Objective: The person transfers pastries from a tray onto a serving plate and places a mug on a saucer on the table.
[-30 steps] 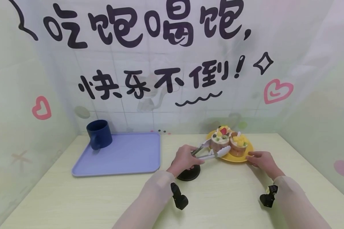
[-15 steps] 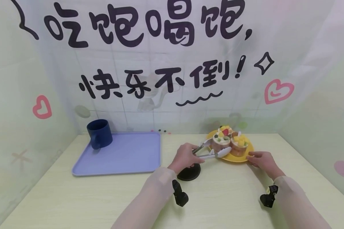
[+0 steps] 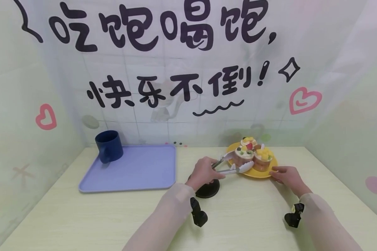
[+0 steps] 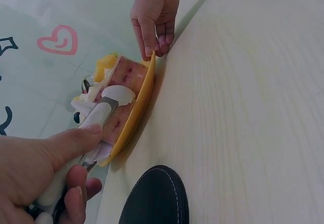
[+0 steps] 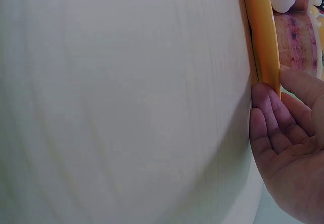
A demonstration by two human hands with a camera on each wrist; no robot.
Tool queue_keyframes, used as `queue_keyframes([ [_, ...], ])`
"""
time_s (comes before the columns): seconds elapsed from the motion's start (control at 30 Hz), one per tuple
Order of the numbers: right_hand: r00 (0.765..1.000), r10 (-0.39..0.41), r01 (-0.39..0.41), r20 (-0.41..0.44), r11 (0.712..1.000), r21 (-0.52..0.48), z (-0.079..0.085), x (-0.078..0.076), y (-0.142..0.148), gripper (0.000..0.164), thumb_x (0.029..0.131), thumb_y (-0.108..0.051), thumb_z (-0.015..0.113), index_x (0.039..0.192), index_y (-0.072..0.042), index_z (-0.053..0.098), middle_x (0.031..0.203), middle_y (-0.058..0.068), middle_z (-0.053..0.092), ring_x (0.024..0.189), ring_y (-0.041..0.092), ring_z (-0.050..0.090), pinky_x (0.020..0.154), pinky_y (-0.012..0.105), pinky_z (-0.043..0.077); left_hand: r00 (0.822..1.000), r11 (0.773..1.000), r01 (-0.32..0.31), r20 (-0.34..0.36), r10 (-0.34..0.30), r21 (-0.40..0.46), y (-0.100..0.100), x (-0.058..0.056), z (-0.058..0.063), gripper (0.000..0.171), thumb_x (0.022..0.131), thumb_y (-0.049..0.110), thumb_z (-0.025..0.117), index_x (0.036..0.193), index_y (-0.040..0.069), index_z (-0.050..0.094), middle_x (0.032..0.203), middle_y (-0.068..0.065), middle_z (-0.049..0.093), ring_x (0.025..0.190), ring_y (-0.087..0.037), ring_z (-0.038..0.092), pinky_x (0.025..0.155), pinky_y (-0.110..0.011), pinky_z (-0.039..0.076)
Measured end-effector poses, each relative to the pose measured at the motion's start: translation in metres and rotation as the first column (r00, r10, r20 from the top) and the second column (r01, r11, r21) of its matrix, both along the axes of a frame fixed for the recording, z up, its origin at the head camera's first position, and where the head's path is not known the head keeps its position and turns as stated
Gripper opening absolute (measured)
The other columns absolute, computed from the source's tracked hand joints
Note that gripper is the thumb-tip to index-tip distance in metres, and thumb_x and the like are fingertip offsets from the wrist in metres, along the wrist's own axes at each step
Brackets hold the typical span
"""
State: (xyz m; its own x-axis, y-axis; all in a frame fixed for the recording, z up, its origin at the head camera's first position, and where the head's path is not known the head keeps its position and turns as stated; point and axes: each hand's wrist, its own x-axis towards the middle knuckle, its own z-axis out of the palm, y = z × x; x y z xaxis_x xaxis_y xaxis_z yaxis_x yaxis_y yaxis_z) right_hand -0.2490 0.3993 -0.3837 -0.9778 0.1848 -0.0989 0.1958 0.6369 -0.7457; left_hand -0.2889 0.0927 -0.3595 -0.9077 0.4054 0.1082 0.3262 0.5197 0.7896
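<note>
My left hand grips a pair of tongs with white tips, thumb along the handle in the left wrist view. The tong tips straddle the nearest-left dessert cup, a clear cup topped with cream and fruit. Beside it on the yellow plate stands another dessert cup heaped with yellow fruit cubes, and a third dessert cup is partly hidden behind. With thumb and fingers, my right hand pinches the plate's near right rim; the right wrist view shows fingertips under the rim.
A lavender tray lies on the left of the table, with a dark blue mug on its back left corner. A round black coaster lies under the left hand. A printed wall sheet stands along the back edge.
The cup between the tong tips has shifted slightly right, closer against its neighbour. The left hand has moved very little, and the right hand stays at the plate's rim.
</note>
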Motion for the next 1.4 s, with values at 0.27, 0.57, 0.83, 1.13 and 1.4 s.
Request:
queue_keyframes([
  [0.27, 1.000, -0.007, 0.007, 0.009, 1.000, 0.004, 0.001, 0.001, -0.001, 0.053, 0.092, -0.024, 0.057, 0.124, 0.016, 0.044, 0.109, 0.025, 0.060, 0.082, 0.018, 0.059, 0.076, 0.032, 0.051, 1.000, 1.000, -0.003, 0.002, 0.003, -0.012, 0.000, 0.002, 0.000, 0.042, 0.069, 0.017, 0.081, 0.107, 0.005, 0.066, 0.057, -0.001, 0.053, 0.041, -0.010, 0.050, 0.040, -0.022, 0.043],
  [0.57, 1.000, 0.003, -0.003, 0.007, 1.000, 0.002, 0.003, 0.001, -0.001, 0.053, 0.092, -0.023, 0.057, 0.124, 0.017, 0.043, 0.105, 0.023, 0.061, 0.081, 0.017, 0.060, 0.075, 0.031, 0.051, 1.000, 0.999, 0.006, -0.007, -0.006, -0.035, -0.001, 0.004, 0.002, 0.035, 0.068, 0.019, 0.082, 0.095, 0.004, 0.065, 0.056, -0.001, 0.052, 0.041, -0.010, 0.050, 0.039, -0.022, 0.042],
  [0.83, 1.000, 0.004, -0.004, 0.013, 1.000, -0.016, 0.003, 0.000, 0.000, 0.053, 0.091, -0.023, 0.058, 0.123, 0.017, 0.044, 0.105, 0.022, 0.062, 0.081, 0.016, 0.061, 0.074, 0.031, 0.051, 1.000, 0.999, 0.013, 0.001, -0.013, -0.047, -0.003, 0.006, 0.003, 0.035, 0.068, 0.020, 0.082, 0.092, 0.003, 0.063, 0.055, 0.000, 0.053, 0.042, -0.010, 0.051, 0.041, -0.022, 0.040],
  [1.13, 1.000, 0.002, -0.002, 0.018, 1.000, -0.023, 0.004, 0.001, 0.000, 0.053, 0.091, -0.023, 0.058, 0.123, 0.017, 0.044, 0.104, 0.022, 0.063, 0.081, 0.016, 0.060, 0.074, 0.030, 0.051, 1.000, 0.999, 0.017, 0.003, -0.017, -0.051, -0.006, 0.008, 0.003, 0.035, 0.067, 0.020, 0.083, 0.089, 0.002, 0.063, 0.055, -0.001, 0.052, 0.042, -0.011, 0.051, 0.040, -0.022, 0.039],
  [1.4, 1.000, 0.009, -0.008, 0.019, 1.000, -0.030, 0.003, -0.001, 0.002, 0.054, 0.091, -0.024, 0.058, 0.124, 0.017, 0.044, 0.105, 0.021, 0.063, 0.082, 0.015, 0.061, 0.074, 0.030, 0.051, 0.999, 0.998, 0.037, -0.005, -0.038, -0.043, -0.011, 0.010, 0.004, 0.035, 0.067, 0.020, 0.082, 0.089, 0.002, 0.063, 0.055, -0.001, 0.053, 0.042, -0.011, 0.051, 0.040, -0.023, 0.039],
])
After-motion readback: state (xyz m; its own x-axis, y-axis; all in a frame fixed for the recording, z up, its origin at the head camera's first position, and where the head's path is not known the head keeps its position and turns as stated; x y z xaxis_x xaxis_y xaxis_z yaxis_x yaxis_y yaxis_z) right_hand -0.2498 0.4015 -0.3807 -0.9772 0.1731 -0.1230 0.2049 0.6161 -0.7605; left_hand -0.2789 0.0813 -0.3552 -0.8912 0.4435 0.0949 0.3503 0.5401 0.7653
